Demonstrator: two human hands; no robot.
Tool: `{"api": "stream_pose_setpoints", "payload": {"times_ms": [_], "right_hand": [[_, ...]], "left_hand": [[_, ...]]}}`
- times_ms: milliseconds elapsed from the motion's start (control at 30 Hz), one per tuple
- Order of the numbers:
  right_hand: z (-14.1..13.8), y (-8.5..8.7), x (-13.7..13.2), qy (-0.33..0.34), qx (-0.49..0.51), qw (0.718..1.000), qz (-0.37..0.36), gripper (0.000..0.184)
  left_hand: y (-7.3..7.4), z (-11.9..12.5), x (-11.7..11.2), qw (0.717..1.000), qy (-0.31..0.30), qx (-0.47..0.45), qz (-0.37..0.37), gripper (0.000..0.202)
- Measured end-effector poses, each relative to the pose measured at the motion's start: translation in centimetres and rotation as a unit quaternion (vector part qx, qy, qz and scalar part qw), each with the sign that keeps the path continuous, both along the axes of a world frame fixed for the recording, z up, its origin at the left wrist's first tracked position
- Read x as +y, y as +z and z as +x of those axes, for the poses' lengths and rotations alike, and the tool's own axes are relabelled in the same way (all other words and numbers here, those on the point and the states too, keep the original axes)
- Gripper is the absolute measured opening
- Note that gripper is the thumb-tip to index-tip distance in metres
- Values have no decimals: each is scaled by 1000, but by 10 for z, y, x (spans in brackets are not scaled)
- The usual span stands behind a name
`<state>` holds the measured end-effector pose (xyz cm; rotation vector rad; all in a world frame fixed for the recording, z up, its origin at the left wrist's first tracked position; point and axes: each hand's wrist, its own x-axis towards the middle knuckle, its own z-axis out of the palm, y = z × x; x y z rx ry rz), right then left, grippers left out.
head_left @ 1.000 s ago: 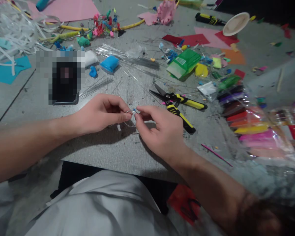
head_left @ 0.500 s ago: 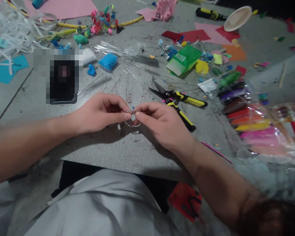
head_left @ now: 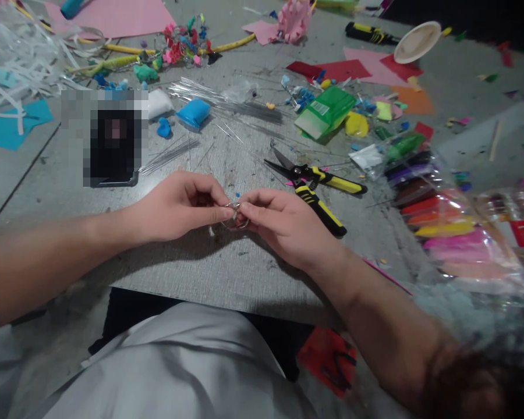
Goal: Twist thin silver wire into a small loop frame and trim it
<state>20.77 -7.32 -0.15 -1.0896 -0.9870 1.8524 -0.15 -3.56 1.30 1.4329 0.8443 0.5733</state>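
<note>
Between my two hands is a small ring of twisted silvery wire (head_left: 241, 225), held above the grey table near its front edge. My left hand (head_left: 174, 206) pinches its left side between thumb and fingers. The opposite side is pinched by my right hand (head_left: 283, 221), whose fingertips almost meet those of the left. Fingers partly cover the ring. Just beyond my right hand lie cutting shears (head_left: 303, 174) with yellow and black handles, their blades apart. Loose straight wires (head_left: 172, 154) lie on the table beyond my left hand.
A blurred-out phone (head_left: 113, 145) lies left. Behind are a blue clay packet (head_left: 193, 113), a wire bundle (head_left: 218, 96) and a green packet (head_left: 327, 110). Bags of coloured clay (head_left: 445, 221) spread at right; shredded white paper strips (head_left: 21, 52) pile up at far left.
Both hands keep their pinch on the wire ring. The ring has turned slightly between the fingertips, and the whole view has shifted a little.
</note>
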Motion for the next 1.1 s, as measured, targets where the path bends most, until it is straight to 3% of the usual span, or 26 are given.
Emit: {"api": "stream_pose_setpoints", "payload": {"times_ms": [300,367,433,500,600,667,767,833,933,1000,1100], "right_hand": [[0,-4,2,46,54,996,-46,35],[0,-6,2,43,20,999,1,35],[0,-6,0,9,-74,992,102,27],[0,-5,-4,-37,-206,947,245,16],[1,-4,-9,-72,-346,820,450,14],[1,-5,-11,-78,-385,754,526,14],[0,-8,-11,-94,-393,713,572,18],[-2,-8,-12,-110,-380,711,582,21],[-4,-7,-15,-126,-369,728,564,22],[-5,-6,-17,-146,-338,768,524,23],[-6,-5,-15,-171,-245,861,413,21]], "left_hand": [[1,-2,2,1000,-13,19,21,8],[1,-3,3,999,-3,23,24,10],[0,-3,3,1000,15,26,10,12],[0,-3,3,999,34,22,-16,15],[-1,-2,2,998,54,12,-33,18],[0,-1,1,998,56,5,-26,20],[2,1,-2,999,50,-6,-20,21],[3,1,-3,999,46,-14,-14,21],[4,0,-3,999,44,-20,6,19],[4,-1,-2,999,42,-17,18,17],[3,-1,-2,999,32,-17,24,15]]}}
